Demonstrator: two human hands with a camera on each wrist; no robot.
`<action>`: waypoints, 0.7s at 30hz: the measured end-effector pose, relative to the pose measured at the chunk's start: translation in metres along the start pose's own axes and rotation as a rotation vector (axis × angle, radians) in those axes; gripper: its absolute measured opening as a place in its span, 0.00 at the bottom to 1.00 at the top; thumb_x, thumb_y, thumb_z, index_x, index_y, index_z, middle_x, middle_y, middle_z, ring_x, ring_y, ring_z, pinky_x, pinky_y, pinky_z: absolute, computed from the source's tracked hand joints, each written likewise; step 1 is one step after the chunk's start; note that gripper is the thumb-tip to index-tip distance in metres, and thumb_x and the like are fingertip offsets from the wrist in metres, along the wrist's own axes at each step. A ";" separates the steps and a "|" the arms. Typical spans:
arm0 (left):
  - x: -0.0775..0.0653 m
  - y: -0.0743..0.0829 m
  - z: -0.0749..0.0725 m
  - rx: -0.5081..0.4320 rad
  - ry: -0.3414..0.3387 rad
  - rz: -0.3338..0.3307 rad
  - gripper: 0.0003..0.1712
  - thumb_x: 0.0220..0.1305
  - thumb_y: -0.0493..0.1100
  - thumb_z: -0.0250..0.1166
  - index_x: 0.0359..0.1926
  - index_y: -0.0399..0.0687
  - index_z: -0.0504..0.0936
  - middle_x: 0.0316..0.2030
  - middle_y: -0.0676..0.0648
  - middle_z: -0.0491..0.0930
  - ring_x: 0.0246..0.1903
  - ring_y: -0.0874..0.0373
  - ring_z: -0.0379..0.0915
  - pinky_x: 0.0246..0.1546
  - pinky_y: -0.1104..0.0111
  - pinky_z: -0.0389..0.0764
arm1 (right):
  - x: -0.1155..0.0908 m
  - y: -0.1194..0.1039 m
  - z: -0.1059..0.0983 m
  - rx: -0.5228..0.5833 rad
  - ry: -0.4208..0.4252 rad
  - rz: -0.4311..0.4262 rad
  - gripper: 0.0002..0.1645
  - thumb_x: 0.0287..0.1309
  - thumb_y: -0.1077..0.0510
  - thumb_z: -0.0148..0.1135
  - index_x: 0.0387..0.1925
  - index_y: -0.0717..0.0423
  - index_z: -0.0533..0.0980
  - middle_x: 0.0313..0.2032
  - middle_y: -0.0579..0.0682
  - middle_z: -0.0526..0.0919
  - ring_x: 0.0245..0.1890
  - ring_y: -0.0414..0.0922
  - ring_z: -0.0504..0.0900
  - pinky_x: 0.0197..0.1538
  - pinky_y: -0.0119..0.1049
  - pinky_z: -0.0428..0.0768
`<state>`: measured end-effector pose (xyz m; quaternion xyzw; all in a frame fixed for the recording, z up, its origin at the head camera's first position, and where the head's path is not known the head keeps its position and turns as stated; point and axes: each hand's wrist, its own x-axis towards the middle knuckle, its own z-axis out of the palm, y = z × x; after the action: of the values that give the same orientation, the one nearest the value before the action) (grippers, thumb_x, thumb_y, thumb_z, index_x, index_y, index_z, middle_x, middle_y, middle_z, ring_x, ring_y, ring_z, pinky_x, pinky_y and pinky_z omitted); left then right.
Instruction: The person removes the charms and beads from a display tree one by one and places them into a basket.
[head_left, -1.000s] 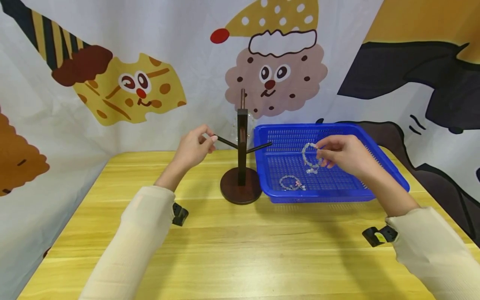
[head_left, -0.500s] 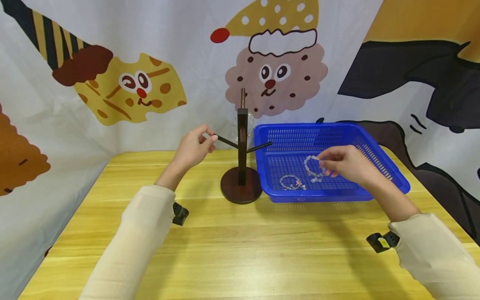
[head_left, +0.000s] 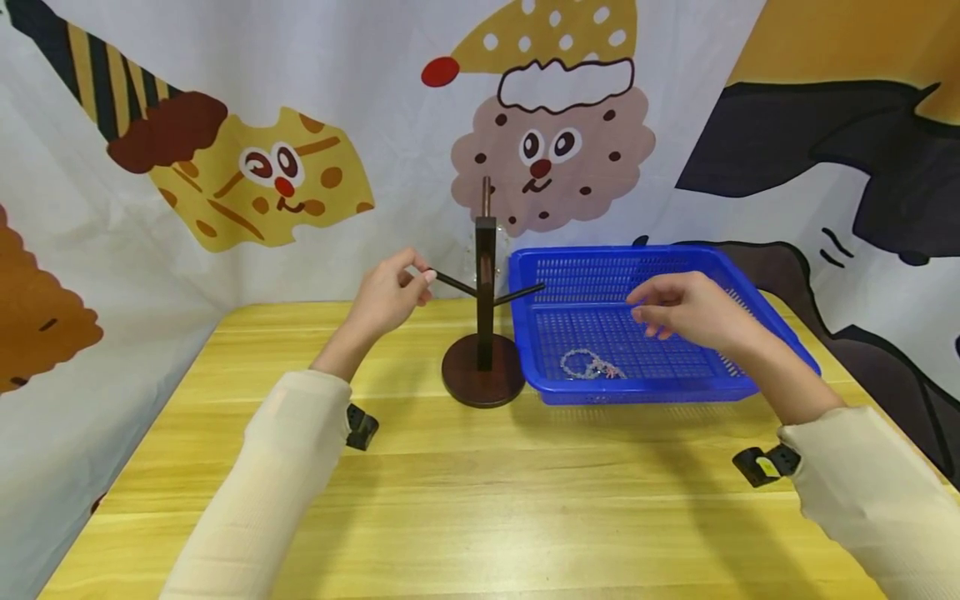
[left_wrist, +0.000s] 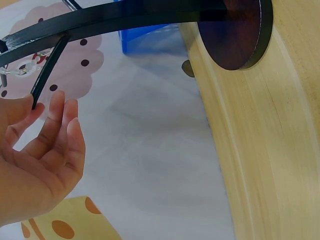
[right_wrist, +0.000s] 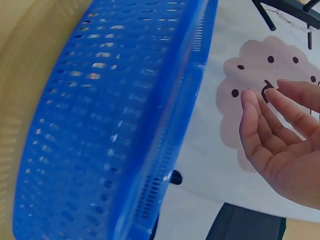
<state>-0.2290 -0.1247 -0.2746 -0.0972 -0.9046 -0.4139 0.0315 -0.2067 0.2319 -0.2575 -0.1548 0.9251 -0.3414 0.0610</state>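
My left hand (head_left: 386,293) pinches the tip of a thin dark peg (head_left: 454,284) on the left side of a wooden display stand (head_left: 485,321). In the left wrist view, a clear beaded bracelet (left_wrist: 21,71) hangs on another part of that stand. Above the blue basket (head_left: 645,388), my right hand (head_left: 690,310) is raised with loosely bent fingers and holds nothing. Pale beaded bracelets (head_left: 577,352) with a pink charm lie together in the basket's front left part. They overlap, so I cannot tell them fully apart.
A second peg (head_left: 522,293) sticks out from the stand toward the basket's left rim. The stand's round base (head_left: 483,385) rests on the wooden table (head_left: 480,492). A printed cloth (head_left: 420,167) hangs behind the table.
My right hand lowered a bracelet into the basket beside the other one, let go of it and rose again. The left hand has stayed on the peg.
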 end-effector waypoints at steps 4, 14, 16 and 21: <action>0.000 0.000 0.000 -0.004 -0.003 0.001 0.09 0.69 0.46 0.51 0.41 0.45 0.72 0.28 0.43 0.80 0.28 0.52 0.74 0.24 0.65 0.67 | 0.007 -0.014 -0.001 -0.015 -0.021 -0.020 0.14 0.60 0.59 0.57 0.45 0.62 0.76 0.27 0.51 0.80 0.27 0.44 0.79 0.31 0.35 0.77; 0.001 -0.001 0.001 0.004 0.000 0.006 0.10 0.69 0.46 0.51 0.42 0.44 0.72 0.27 0.43 0.80 0.28 0.52 0.74 0.24 0.65 0.67 | 0.029 -0.042 0.009 -0.016 -0.044 -0.065 0.13 0.59 0.60 0.58 0.45 0.62 0.76 0.25 0.52 0.80 0.25 0.46 0.78 0.30 0.36 0.77; 0.001 -0.001 0.001 0.000 -0.002 0.007 0.11 0.69 0.46 0.51 0.43 0.43 0.72 0.27 0.43 0.80 0.28 0.52 0.73 0.24 0.65 0.67 | 0.033 -0.045 0.012 -0.013 -0.051 -0.074 0.13 0.59 0.61 0.58 0.45 0.62 0.76 0.26 0.52 0.80 0.25 0.46 0.78 0.30 0.36 0.77; 0.001 -0.001 0.001 -0.004 -0.004 0.004 0.11 0.69 0.46 0.50 0.43 0.43 0.72 0.27 0.43 0.80 0.28 0.52 0.74 0.24 0.65 0.67 | 0.045 -0.051 0.021 0.002 -0.076 -0.087 0.13 0.59 0.61 0.57 0.45 0.63 0.76 0.28 0.53 0.81 0.25 0.45 0.79 0.31 0.36 0.78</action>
<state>-0.2297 -0.1246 -0.2754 -0.1001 -0.9035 -0.4155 0.0305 -0.2322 0.1677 -0.2402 -0.2077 0.9142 -0.3385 0.0812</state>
